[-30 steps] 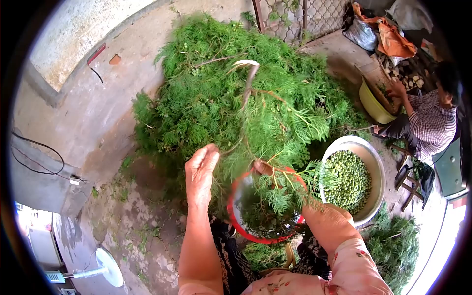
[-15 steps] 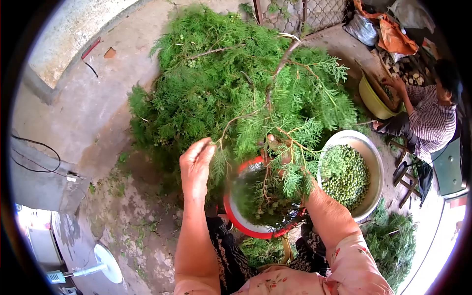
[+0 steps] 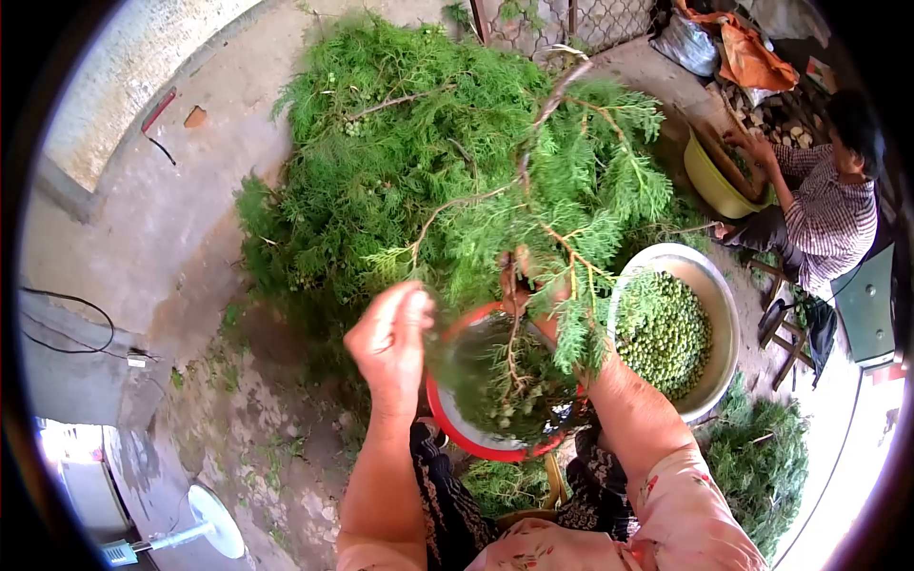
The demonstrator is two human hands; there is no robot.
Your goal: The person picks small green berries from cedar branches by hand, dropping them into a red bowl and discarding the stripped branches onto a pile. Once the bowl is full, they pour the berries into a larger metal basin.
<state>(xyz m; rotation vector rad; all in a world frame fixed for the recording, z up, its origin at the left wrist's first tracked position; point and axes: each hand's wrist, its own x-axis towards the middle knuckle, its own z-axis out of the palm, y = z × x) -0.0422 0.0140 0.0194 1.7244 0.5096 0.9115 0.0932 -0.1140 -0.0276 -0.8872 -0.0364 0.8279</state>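
A long evergreen branch (image 3: 550,107) with feathery green sprays hangs over the red-rimmed basin (image 3: 446,421) in front of me. My right hand (image 3: 519,284), partly hidden behind the sprays, is closed around the branch's stem. To the left of the basin, my left hand (image 3: 392,335) is raised with its fingers curled together, slightly blurred. Whatever may be between those fingertips is too small to make out. Dark green sprigs with small round cones (image 3: 514,400) hang over the basin's inside.
A big heap of cut branches (image 3: 381,162) lies ahead. At right stands a metal basin (image 3: 725,352) of round green cones (image 3: 671,338), with more greenery (image 3: 757,457) below it. A person (image 3: 828,205) sits beside a yellow tub (image 3: 709,176). A white fan (image 3: 214,521) stands lower left.
My left hand has come away from the thin side twig and moved slightly right and down, toward the basin. The right hand still grips the branch, and the view has shifted a little.
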